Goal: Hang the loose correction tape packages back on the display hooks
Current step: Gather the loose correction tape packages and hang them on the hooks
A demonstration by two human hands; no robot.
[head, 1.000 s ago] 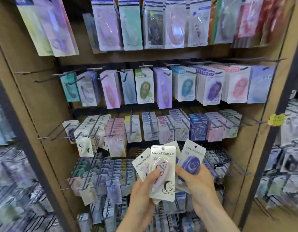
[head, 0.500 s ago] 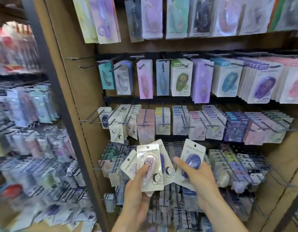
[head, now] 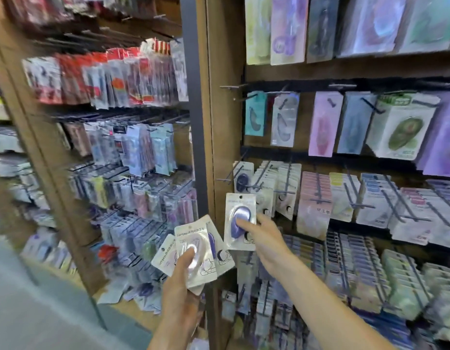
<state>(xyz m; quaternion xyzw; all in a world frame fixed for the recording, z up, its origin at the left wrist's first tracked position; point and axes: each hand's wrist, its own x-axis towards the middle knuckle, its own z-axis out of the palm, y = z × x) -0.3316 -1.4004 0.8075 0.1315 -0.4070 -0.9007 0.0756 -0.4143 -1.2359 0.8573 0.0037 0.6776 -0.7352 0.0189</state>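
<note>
You're pinching one purple pkg (head: 240, 222) in your right hand (head: 265, 236), thumb pressing its blister, holding it upright just below the leftmost hooks (head: 227, 178) of the middle row. Your left hand (head: 183, 279) is gripping a fanned stack of pkgs (head: 193, 251), thumb on the front one. Vs. half a sec ago, the purple pkg is sitting higher and further from the stack, and the view is swinging left, so the side rack (head: 117, 147) w/ blurred goods is now filling the left half. The front pkg is reading "Campus" plus Chinese characters too small to read. Hung pkgs (head: 314, 213) are crowding the hooks to the right.
</note>
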